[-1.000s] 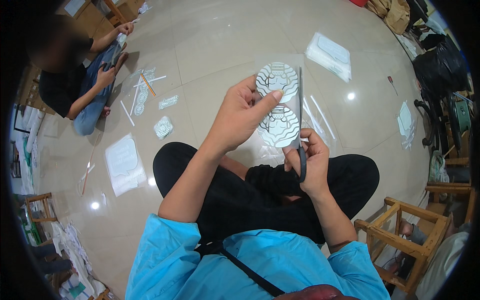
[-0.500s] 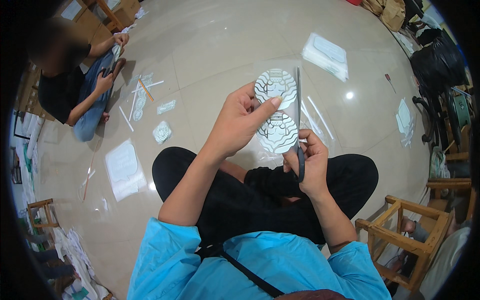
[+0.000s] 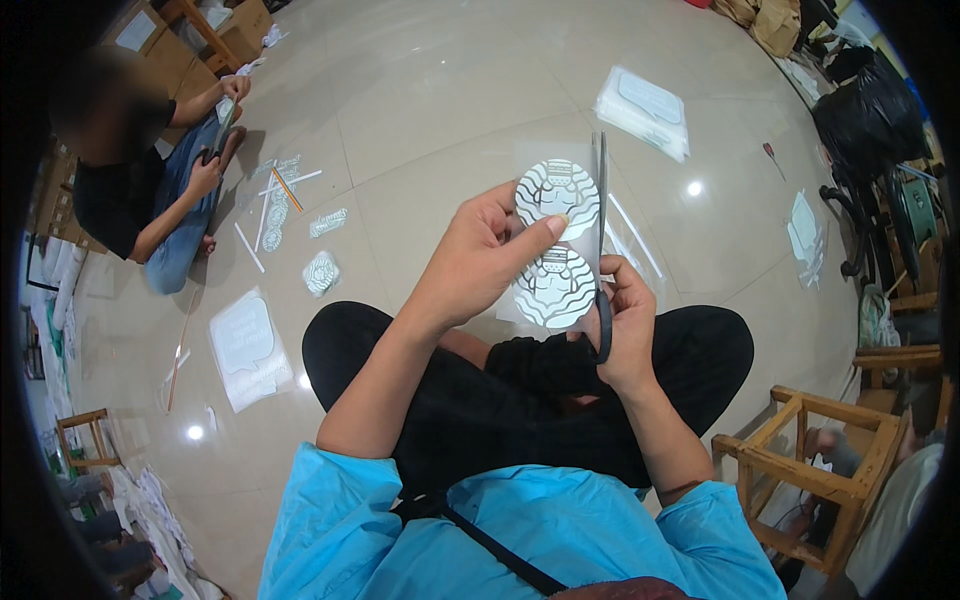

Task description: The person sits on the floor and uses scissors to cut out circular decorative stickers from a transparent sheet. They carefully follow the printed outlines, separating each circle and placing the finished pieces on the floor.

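Note:
My left hand [image 3: 492,243] pinches a clear sheet bearing two round silver-and-white stickers [image 3: 556,287], one above the other, with the thumb pressing where they meet. My right hand [image 3: 627,318] is closed around the dark handles of a pair of scissors [image 3: 603,230]. The long blades point away from me along the sheet's right edge, their tips slightly apart. Part of the sheet's far edge is hard to make out against the pale floor.
Cut white strips [image 3: 635,235] lie beyond my right hand. A stack of clear-wrapped sheets [image 3: 643,112] lies farther off, another sheet pack [image 3: 248,345] to the left. At far left a person [image 3: 175,180] sits holding scissors. A wooden stool [image 3: 815,465] stands at right.
The sticker sheet has shifted slightly toward me in my left hand. The scissor blades, closed before, now show a narrow gap at the tips.

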`<state>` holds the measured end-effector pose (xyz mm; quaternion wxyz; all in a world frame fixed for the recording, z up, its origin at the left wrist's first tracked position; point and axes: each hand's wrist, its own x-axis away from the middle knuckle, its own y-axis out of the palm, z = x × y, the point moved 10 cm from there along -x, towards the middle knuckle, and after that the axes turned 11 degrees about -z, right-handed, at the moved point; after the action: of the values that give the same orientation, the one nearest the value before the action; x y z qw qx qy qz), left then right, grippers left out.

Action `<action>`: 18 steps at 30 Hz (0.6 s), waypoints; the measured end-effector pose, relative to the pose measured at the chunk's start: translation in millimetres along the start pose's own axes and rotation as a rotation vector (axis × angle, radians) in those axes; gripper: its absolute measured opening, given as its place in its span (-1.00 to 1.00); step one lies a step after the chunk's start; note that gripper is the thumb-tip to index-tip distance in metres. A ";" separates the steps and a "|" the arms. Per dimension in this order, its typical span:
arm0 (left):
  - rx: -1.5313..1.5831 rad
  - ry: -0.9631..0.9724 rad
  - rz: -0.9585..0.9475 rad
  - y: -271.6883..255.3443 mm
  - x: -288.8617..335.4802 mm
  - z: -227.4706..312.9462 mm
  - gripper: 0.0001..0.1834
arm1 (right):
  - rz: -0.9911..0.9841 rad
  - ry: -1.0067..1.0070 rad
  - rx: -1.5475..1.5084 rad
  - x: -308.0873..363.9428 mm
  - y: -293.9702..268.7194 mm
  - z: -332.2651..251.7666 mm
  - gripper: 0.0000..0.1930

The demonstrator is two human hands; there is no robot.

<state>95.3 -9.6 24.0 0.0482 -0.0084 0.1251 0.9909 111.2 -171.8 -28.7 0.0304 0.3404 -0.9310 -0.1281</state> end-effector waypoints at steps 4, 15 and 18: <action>-0.009 -0.061 -0.064 5.1 0.6 -5.2 -0.63 | 0.018 -0.096 0.007 -2.7 -2.4 -6.7 -0.71; -0.021 -0.075 -0.072 5.9 1.3 -5.0 -0.62 | 0.024 -0.088 0.037 -1.0 -3.4 -7.4 -0.73; -0.009 -0.084 -0.066 6.4 1.9 -4.1 -0.61 | 0.019 -0.094 0.070 -0.9 -2.4 -9.7 -0.73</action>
<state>92.8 -16.6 21.5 0.0862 0.0290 0.1183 0.9888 114.8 -175.1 -19.9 -0.0239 0.3258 -0.9386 -0.1113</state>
